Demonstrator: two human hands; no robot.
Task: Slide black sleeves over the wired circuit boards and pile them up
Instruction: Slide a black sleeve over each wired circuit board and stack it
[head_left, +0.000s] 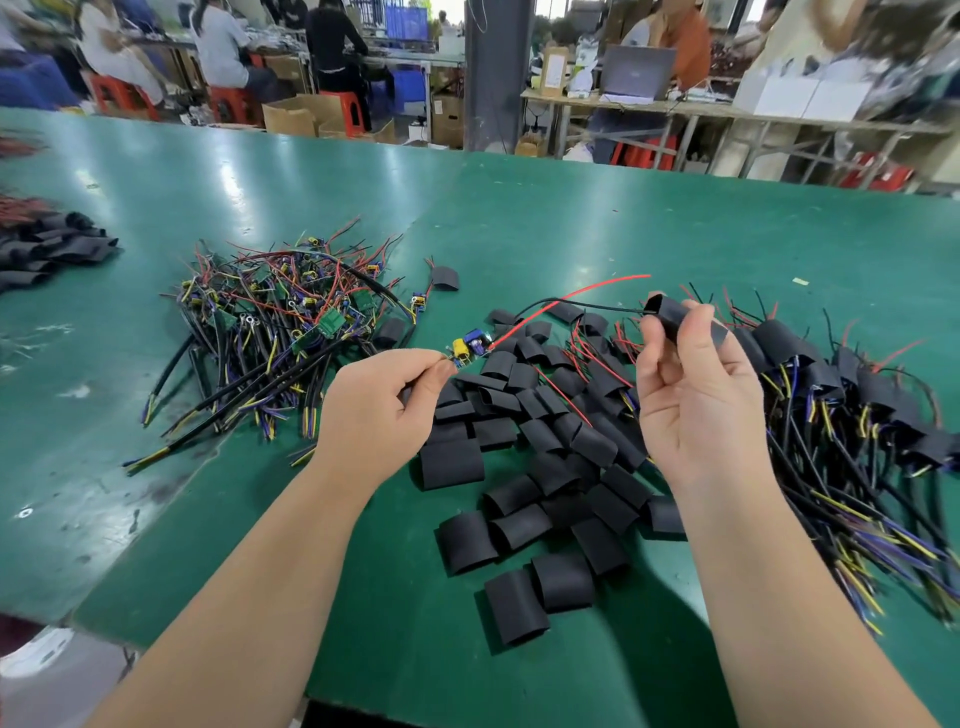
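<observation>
Where it blurs: sleeved pile (841, 395) at 3 o'clock, cut off by frame.
Left hand (384, 410): pinching circuit board (470, 347) by its edge.
Right hand (696, 395): gripping black sleeve (670, 314) at board's 2 o'clock, black lead (587, 306) at its mouth.

Small circuit board (470, 347), yellow capacitor and blue part on top, pinched at its near end by the left hand (384, 410), held above the bench (571, 208). Its red wire (597, 288) arcs up to the right, tip free. Its black wire (571, 304) reaches the open end of a black sleeve (670, 318), tilted, pinched in the right hand (696, 400). Loose sleeves (545, 467), short flattened tubes, heaped on the bench below the hands. Bare wired boards (280, 322) tangled in a heap to the left. Sleeved boards (831, 395) piled on the right, wires trailing. More black sleeved pieces (47, 249) at far left.
</observation>
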